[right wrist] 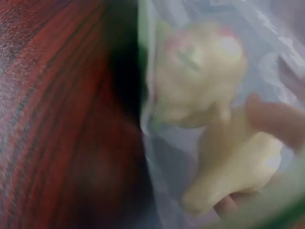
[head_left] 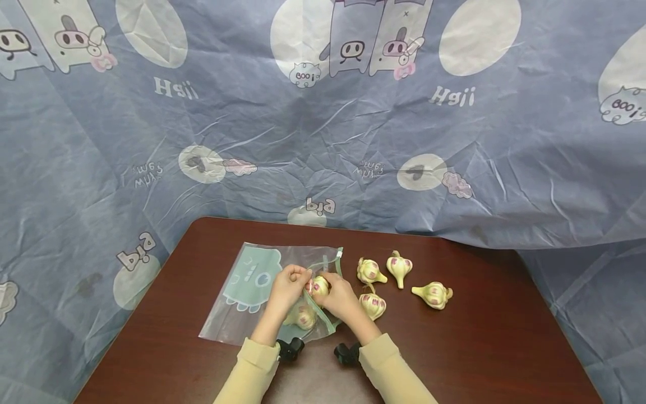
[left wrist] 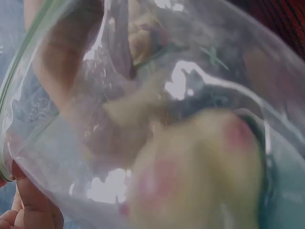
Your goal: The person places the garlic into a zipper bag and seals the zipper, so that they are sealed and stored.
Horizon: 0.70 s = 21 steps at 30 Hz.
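A clear zip bag (head_left: 214, 322) with a green printed panel lies on the table, its green-edged mouth facing right. My left hand (head_left: 286, 292) pinches the bag's upper edge at the mouth; the left wrist view shows its fingers (left wrist: 35, 205) at the green zip strip. In my right hand (head_left: 342, 296) is a garlic bulb (head_left: 319, 286), held at the bag's mouth. The right wrist view shows that bulb (right wrist: 238, 164) between finger and thumb, against the plastic. Another garlic bulb (head_left: 305, 317) lies inside the bag, blurred and close in the left wrist view.
Several loose garlic bulbs (head_left: 370, 271) lie on the dark red-brown table (head_left: 484, 336) to the right of the bag. One bulb (head_left: 372, 307) sits right by my right hand. A patterned blue-grey cloth (head_left: 313, 129) hangs behind the table.
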Each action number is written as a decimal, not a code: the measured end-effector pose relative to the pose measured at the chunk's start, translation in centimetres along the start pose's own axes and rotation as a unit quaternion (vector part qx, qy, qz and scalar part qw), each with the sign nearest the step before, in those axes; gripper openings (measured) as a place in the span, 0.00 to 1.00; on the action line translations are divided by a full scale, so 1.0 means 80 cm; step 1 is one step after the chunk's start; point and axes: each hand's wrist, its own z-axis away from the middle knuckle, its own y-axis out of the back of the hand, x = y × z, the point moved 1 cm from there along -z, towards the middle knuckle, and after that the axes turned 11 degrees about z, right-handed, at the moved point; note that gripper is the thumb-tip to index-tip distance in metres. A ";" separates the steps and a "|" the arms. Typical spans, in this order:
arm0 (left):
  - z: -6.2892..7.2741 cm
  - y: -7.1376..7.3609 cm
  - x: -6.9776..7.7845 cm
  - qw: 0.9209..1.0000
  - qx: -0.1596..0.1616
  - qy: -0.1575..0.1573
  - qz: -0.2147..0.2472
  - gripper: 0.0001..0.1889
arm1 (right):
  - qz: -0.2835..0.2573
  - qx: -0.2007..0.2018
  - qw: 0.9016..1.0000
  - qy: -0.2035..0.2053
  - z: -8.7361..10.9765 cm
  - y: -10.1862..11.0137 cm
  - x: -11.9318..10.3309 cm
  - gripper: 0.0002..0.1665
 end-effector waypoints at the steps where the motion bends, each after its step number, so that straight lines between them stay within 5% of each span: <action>1: 0.000 0.000 0.001 1.000 -0.002 0.000 0.004 0.11 | 0.007 -0.007 1.000 0.004 0.000 -0.003 0.000 0.32; 10: -0.002 0.001 -0.003 0.999 -0.010 0.015 0.043 0.10 | 0.027 -0.042 0.999 0.012 -0.004 -0.017 -0.003 0.31; 21: 0.000 0.002 0.002 0.999 -0.005 0.020 0.045 0.10 | -0.055 0.020 0.998 0.000 0.018 0.032 -0.008 0.29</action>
